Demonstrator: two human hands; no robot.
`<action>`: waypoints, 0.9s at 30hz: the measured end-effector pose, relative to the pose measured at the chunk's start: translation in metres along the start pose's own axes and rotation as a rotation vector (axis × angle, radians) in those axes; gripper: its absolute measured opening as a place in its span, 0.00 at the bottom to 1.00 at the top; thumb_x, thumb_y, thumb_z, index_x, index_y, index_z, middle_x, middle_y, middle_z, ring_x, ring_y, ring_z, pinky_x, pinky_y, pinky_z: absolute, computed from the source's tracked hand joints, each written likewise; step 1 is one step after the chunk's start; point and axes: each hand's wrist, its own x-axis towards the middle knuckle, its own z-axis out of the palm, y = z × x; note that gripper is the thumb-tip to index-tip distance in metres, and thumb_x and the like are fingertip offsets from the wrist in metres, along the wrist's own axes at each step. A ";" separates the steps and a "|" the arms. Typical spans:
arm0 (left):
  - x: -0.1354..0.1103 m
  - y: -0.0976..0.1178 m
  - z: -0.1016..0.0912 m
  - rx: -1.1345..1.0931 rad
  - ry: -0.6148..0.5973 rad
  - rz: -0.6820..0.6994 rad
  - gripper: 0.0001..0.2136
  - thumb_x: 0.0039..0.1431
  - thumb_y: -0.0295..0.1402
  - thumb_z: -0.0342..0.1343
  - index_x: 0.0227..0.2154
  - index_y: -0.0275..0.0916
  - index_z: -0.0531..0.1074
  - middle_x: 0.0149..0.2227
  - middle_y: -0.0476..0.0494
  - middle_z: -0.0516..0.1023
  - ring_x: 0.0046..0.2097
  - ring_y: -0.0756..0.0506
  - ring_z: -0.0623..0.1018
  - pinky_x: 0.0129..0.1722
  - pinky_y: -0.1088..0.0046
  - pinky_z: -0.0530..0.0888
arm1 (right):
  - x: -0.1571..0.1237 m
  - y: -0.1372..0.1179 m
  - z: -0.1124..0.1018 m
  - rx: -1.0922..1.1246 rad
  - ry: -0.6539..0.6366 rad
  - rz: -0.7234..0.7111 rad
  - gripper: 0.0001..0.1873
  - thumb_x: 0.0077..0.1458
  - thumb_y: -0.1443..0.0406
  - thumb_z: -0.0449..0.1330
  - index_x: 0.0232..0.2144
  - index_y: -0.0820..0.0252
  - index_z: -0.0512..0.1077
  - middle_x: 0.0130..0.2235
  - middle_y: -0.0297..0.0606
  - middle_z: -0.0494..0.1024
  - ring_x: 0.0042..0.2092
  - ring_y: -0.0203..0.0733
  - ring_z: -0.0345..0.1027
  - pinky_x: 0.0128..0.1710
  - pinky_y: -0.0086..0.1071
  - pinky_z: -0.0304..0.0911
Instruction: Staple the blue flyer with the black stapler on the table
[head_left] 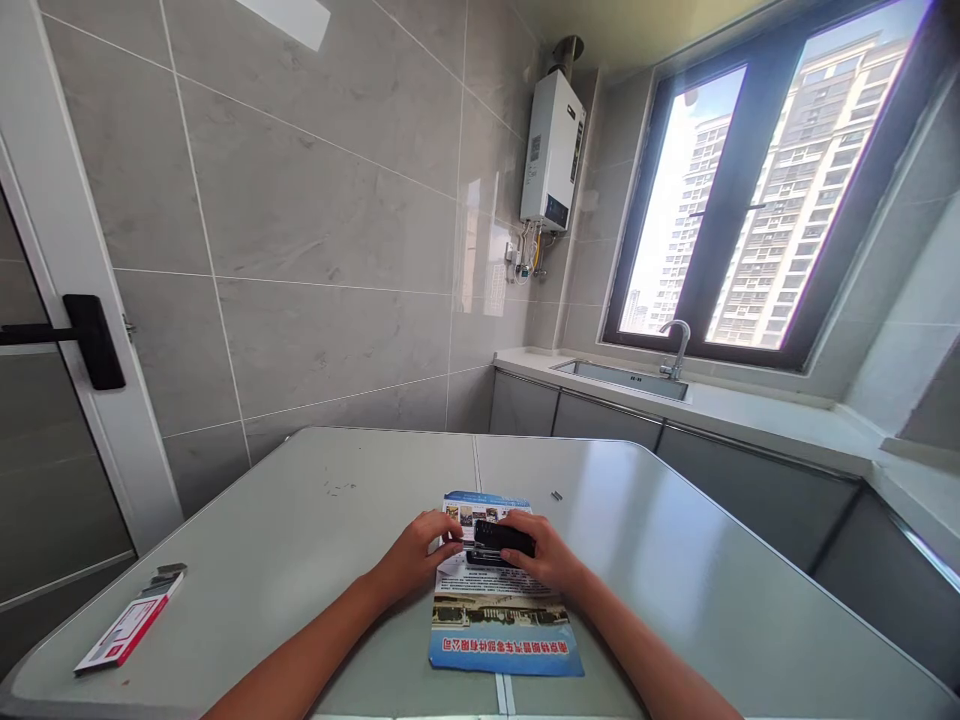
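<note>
A black stapler [501, 540] rests over a printed leaflet [495, 620] that lies on the grey table [300, 520] in front of me. My right hand [549, 556] is wrapped round the stapler's right end. My left hand [417, 550] has its fingers curled, with the fingertips pinching the leaflet's edge right next to the stapler's left end. A small staple [556, 495] lies on the table just beyond the leaflet.
A red and white box [129, 625] lies near the table's left front edge. Behind stands a counter with a sink [622, 378] and tap [679, 345] under a window. A water heater [553, 150] hangs on the tiled wall. A door with a black handle [94, 342] is at left.
</note>
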 end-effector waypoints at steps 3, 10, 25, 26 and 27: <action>0.001 -0.001 -0.002 -0.059 0.003 0.010 0.14 0.71 0.38 0.55 0.55 0.45 0.76 0.46 0.42 0.78 0.47 0.44 0.77 0.54 0.64 0.73 | 0.000 0.000 0.000 -0.010 0.006 0.001 0.25 0.63 0.45 0.61 0.47 0.59 0.76 0.37 0.40 0.76 0.38 0.43 0.68 0.39 0.36 0.61; 0.002 0.005 -0.003 -0.124 -0.012 0.066 0.10 0.71 0.33 0.53 0.44 0.42 0.81 0.44 0.41 0.74 0.44 0.46 0.76 0.47 0.70 0.74 | 0.000 -0.002 -0.001 -0.023 -0.008 -0.016 0.25 0.62 0.45 0.62 0.47 0.59 0.78 0.35 0.39 0.76 0.36 0.43 0.67 0.39 0.35 0.61; 0.003 0.005 -0.007 -0.147 0.056 0.053 0.06 0.65 0.35 0.61 0.34 0.40 0.79 0.37 0.44 0.81 0.41 0.46 0.78 0.45 0.69 0.73 | 0.000 -0.002 -0.001 -0.031 -0.003 -0.020 0.27 0.61 0.44 0.62 0.46 0.61 0.78 0.35 0.40 0.77 0.36 0.43 0.68 0.39 0.36 0.62; 0.003 0.006 -0.007 -0.160 0.044 0.060 0.06 0.65 0.34 0.61 0.33 0.40 0.79 0.39 0.43 0.81 0.43 0.45 0.79 0.47 0.69 0.74 | -0.001 -0.001 -0.001 -0.031 -0.002 -0.024 0.27 0.61 0.44 0.62 0.45 0.61 0.78 0.35 0.40 0.77 0.36 0.43 0.68 0.39 0.36 0.62; 0.003 0.007 -0.007 -0.169 0.031 0.063 0.06 0.65 0.34 0.61 0.33 0.40 0.79 0.41 0.42 0.82 0.45 0.44 0.79 0.49 0.68 0.74 | -0.001 0.000 0.000 -0.032 0.000 -0.028 0.27 0.61 0.44 0.62 0.45 0.61 0.78 0.35 0.40 0.77 0.36 0.43 0.68 0.39 0.36 0.62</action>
